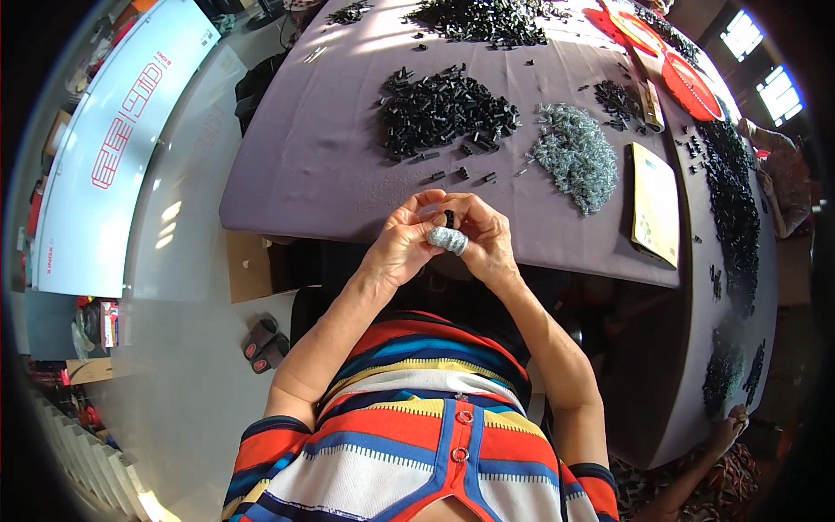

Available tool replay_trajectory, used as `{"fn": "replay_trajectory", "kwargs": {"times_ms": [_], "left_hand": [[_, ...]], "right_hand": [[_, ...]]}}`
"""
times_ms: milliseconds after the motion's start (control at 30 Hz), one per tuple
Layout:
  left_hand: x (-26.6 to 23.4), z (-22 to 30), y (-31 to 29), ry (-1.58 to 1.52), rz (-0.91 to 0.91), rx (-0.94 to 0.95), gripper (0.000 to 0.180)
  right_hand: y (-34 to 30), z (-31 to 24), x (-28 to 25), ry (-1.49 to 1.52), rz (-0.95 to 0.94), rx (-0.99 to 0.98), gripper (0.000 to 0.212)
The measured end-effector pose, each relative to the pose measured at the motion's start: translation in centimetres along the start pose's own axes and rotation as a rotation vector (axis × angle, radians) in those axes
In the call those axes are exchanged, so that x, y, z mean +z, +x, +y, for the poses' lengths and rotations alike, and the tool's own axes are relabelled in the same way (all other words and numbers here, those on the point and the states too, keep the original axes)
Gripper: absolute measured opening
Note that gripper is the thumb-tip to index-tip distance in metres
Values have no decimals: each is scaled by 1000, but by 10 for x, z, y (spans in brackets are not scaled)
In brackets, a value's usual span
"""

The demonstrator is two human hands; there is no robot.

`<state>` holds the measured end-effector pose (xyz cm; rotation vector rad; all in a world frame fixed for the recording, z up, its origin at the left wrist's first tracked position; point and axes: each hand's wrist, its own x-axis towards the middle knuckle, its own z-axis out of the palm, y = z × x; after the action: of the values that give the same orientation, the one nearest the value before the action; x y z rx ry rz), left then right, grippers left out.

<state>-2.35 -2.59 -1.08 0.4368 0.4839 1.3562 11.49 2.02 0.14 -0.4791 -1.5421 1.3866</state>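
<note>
My left hand (399,243) and my right hand (489,241) meet just off the table's near edge, fingers pinched together. Between the fingertips shows a small black piece (449,218), partly covered by the fingers. A grey wrap (447,240) covers the thumb of my right hand. Beyond the hands, a big heap of small black tube-like parts (448,111) lies on the cloth-covered table (300,187), with a few loose black parts (463,174) on its near side. A heap of small clear, greyish parts (576,161) lies to its right.
A cream-coloured flat box or pad (654,204) lies at the table's right edge. Red baskets (691,85) and more black parts (729,200) are farther right, where other people's hands (735,424) work. A cardboard box (252,268) and dark slippers (266,343) are on the floor at left.
</note>
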Motion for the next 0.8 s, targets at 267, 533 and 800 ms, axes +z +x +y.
{"fn": "replay_trajectory", "kwargs": {"times_ms": [267,533,800], "left_hand": [[2,-1,1,-10,47,-30,39],[13,12,2,8,183,-68,18],[-5,29,4,-158,170,-10,14]], "right_hand": [[-1,5,-3,-55,-41,62,22],[9,-24,-26,-356,-77,120,41],[28,-32,-99,-983,250,100,30]]}}
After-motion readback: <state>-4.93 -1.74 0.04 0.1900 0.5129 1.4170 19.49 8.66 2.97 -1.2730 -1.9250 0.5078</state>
